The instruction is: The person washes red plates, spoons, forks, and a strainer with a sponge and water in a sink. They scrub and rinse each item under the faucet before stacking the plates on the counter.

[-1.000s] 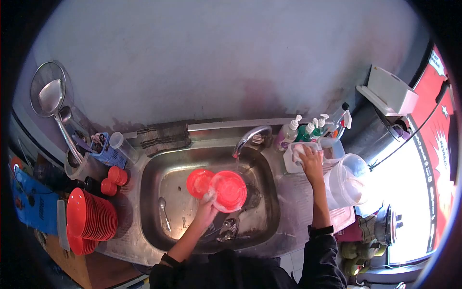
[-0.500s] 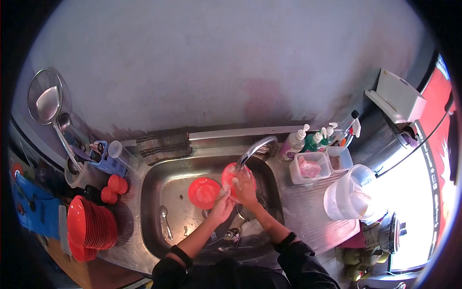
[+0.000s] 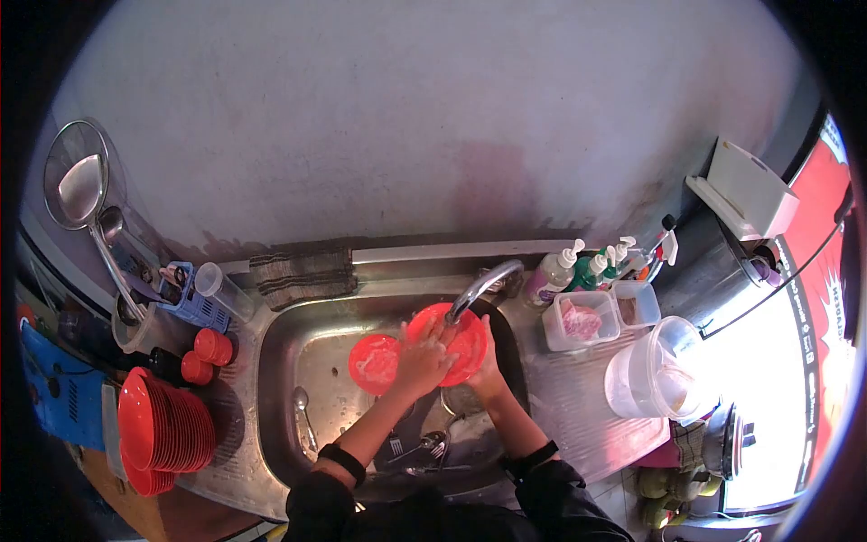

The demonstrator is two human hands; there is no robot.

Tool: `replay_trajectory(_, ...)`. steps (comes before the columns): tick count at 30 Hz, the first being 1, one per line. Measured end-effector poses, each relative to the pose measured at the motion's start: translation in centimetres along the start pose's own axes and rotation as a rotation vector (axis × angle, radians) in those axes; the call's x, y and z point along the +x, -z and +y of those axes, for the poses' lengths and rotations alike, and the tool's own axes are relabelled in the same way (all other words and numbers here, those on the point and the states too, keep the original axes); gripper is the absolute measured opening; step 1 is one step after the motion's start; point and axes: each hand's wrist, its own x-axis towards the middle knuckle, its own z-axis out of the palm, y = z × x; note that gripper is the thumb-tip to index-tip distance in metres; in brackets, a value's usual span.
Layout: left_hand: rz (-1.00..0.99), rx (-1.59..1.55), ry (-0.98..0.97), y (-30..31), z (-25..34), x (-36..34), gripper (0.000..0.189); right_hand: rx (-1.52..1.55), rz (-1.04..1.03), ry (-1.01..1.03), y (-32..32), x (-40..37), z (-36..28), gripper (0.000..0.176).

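Observation:
A red plate [image 3: 465, 343] is held under the running tap [image 3: 483, 285] over the steel sink [image 3: 298, 361]. My left hand [image 3: 420, 361] lies flat across the plate's face. My right hand [image 3: 488, 379] grips the plate from its lower right edge. A second red plate [image 3: 370, 363], streaked with suds, lies in the sink basin just left of my left hand. Cutlery [image 3: 420, 447] lies at the bottom of the sink below my wrists, and a spoon [image 3: 302, 415] lies at the sink's left.
A stack of red bowls [image 3: 163, 429] and small red cups [image 3: 206, 352] stand left of the sink. Right of it are soap bottles [image 3: 578, 266], a tub with a sponge [image 3: 580, 321] and a clear lidded container [image 3: 655, 370]. Ladles [image 3: 86, 194] hang far left.
My right hand left the sponge tub and came to the plate. The plate rose under the tap, and my left hand moved onto its face.

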Motion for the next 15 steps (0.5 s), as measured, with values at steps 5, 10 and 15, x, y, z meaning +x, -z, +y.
replay_trajectory(5,0.12,0.163,0.218,-0.2,-0.3,-0.3,0.051,-0.033,-0.116,0.047,1.9,-0.5,-0.3,0.045)
replay_trajectory(10,0.393,-1.132,0.708,-2.5,-3.2,-1.4,0.049,-0.205,-0.028,0.07,3.7,0.1,0.1,0.04)
replay_trajectory(15,0.24,-1.14,0.556,-3.9,-4.2,-3.8,0.042,-0.466,0.148,0.244,5.4,1.9,1.3,0.021)
